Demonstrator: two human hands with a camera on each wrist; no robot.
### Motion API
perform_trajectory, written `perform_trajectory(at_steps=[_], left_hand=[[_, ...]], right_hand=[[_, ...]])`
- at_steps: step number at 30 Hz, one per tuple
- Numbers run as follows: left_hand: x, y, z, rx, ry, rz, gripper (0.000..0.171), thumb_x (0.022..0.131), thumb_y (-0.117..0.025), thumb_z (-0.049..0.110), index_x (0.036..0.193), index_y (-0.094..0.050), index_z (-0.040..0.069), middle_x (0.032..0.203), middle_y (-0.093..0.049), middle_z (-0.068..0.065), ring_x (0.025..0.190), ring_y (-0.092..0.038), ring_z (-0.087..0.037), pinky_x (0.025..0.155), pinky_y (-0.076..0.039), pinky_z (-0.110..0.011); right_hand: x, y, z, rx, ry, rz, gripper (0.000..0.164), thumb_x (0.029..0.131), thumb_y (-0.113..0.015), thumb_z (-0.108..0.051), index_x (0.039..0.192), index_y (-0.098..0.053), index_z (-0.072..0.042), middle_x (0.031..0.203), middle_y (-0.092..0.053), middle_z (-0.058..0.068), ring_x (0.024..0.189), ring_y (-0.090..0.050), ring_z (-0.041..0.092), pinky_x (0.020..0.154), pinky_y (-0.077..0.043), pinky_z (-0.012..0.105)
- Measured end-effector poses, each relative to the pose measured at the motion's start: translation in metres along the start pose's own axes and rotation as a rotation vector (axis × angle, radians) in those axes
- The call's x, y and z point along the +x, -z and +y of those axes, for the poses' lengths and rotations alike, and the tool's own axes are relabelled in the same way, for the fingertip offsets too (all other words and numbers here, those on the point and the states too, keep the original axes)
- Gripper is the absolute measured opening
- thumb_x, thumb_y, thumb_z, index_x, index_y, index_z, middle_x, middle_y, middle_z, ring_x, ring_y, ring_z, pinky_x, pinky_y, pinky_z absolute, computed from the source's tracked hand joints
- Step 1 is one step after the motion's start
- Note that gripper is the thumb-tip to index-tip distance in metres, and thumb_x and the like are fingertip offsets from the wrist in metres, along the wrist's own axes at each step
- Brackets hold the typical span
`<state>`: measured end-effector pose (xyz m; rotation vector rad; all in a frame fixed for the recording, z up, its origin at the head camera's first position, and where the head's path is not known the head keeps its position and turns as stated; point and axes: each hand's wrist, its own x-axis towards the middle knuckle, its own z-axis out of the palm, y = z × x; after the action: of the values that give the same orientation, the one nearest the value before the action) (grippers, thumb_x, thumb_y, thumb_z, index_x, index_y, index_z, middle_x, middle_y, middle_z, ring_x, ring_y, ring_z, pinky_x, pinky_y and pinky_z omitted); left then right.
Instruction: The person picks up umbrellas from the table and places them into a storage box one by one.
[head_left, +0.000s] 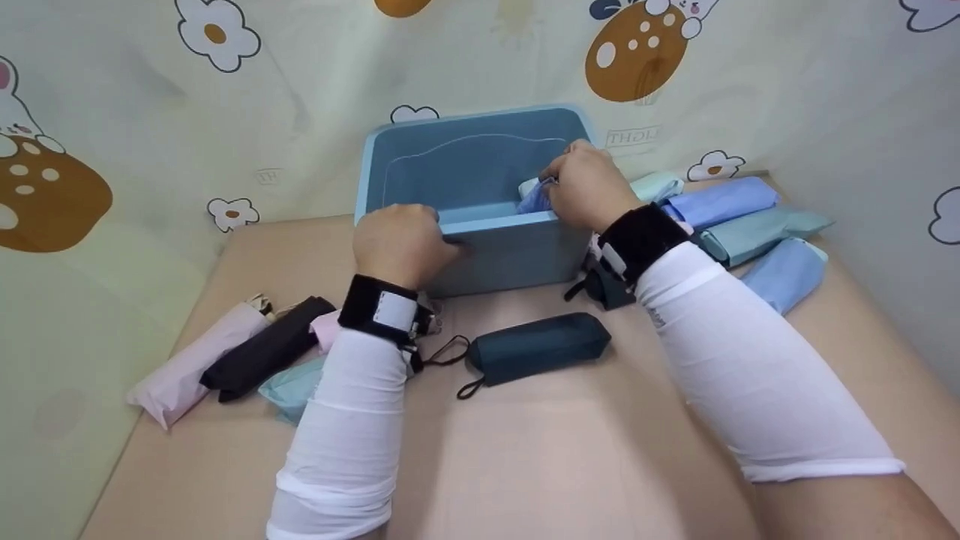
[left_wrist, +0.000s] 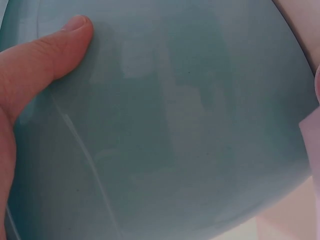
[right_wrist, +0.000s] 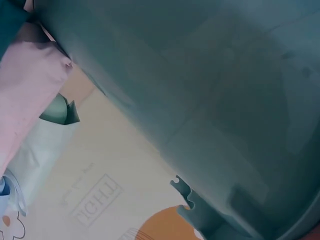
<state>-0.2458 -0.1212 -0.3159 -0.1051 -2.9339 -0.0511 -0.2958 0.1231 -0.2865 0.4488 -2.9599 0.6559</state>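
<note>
A blue-grey plastic bin [head_left: 510,255] stands toward the back of the table. My left hand [head_left: 401,244] grips its front rim near the left corner; in the left wrist view the thumb [left_wrist: 55,47] lies against the bin's outer wall. Over the right front part of the bin, my right hand [head_left: 589,187] has its curled fingers on a blue folded umbrella [head_left: 535,199], partly hidden by the hand and the rim. A pale item [head_left: 528,185] shows beside it inside. The right wrist view is filled mostly by the bin's wall [right_wrist: 200,100], with no fingers clearly visible.
A dark teal folded umbrella [head_left: 540,349] lies in front of the bin. To the left are pink [head_left: 199,364], black [head_left: 262,352] and mint [head_left: 292,390] umbrellas. Several more, including a blue one [head_left: 724,201] and a green one [head_left: 765,232], lie right. A patterned curtain hangs behind.
</note>
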Motion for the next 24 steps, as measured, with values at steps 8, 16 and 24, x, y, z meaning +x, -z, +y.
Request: perform_trajectory(at_steps=[8, 16, 24], left_hand=[[-0.0012, 0.0013, 0.0001, -0.022, 0.0, 0.021, 0.046, 0.08, -0.078, 0.059, 0.072, -0.064, 0.015, 0.076, -0.07, -0.007, 0.074, -0.068, -0.031, 0.063, -0.053, -0.049], [-0.0016, 0.0011, -0.0002, -0.012, 0.0, 0.014, 0.047, 0.081, -0.077, 0.06, 0.074, -0.065, 0.015, 0.077, -0.069, -0.006, 0.074, -0.067, -0.03, 0.063, -0.053, -0.049], [0.0, 0.003, 0.0009, -0.011, 0.002, 0.009, 0.048, 0.081, -0.076, 0.061, 0.072, -0.062, 0.016, 0.074, -0.066, -0.005, 0.072, -0.065, -0.029, 0.061, -0.051, -0.047]], right_hand=[[0.0005, 0.0016, 0.0015, -0.052, 0.04, -0.048, 0.037, 0.103, -0.049, -0.014, 0.127, -0.075, -0.004, 0.131, -0.064, 0.023, 0.126, -0.058, 0.036, 0.109, -0.046, 0.052], [0.0013, 0.0006, 0.0011, -0.051, 0.055, -0.056, 0.038, 0.1, -0.05, -0.015, 0.125, -0.077, -0.005, 0.13, -0.072, 0.018, 0.12, -0.067, 0.035, 0.108, -0.05, 0.052], [0.0011, 0.001, 0.0012, -0.087, 0.049, -0.058, 0.034, 0.103, -0.052, -0.021, 0.116, -0.08, -0.006, 0.114, -0.077, 0.016, 0.104, -0.069, 0.035, 0.1, -0.053, 0.051]])
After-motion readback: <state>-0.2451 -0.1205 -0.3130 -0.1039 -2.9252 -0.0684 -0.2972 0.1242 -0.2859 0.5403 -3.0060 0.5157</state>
